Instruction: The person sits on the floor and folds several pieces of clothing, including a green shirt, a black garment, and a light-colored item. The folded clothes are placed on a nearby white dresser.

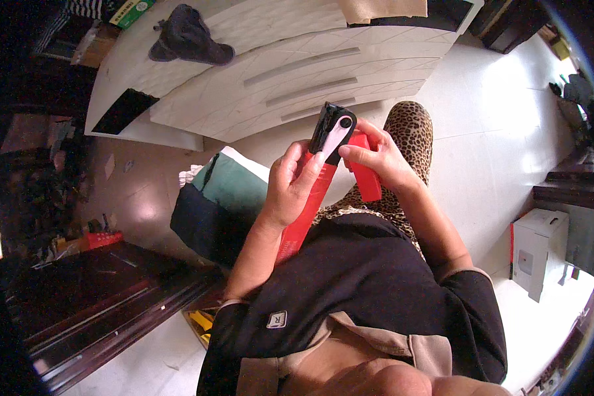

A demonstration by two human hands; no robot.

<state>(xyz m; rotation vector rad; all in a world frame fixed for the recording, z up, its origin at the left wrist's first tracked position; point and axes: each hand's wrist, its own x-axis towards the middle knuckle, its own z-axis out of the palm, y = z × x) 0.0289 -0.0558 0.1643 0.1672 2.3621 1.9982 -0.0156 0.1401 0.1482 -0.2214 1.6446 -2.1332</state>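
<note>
A long red hinged tool [311, 203] lies aslant in front of my black shirt, its lower end against my torso. Its black head [325, 129] points away from me and carries a pale lever [337, 132] with a round black pivot. My left hand [295, 180] wraps the red body just below the head, the thumb lying near the lever's tip. My right hand [383, 156] grips a shorter red bar [367, 178], its thumb reaching toward the black head. Whether that bar joins the tool behind my fingers is hidden.
Ahead stands a low white drawer cabinet [302, 79] with a dark cap [190, 37] on top. A teal and black cushion-like item [232, 183] sits by my left arm. Dark wooden furniture [119, 292] lies left; a white box [539, 247] rests on the right.
</note>
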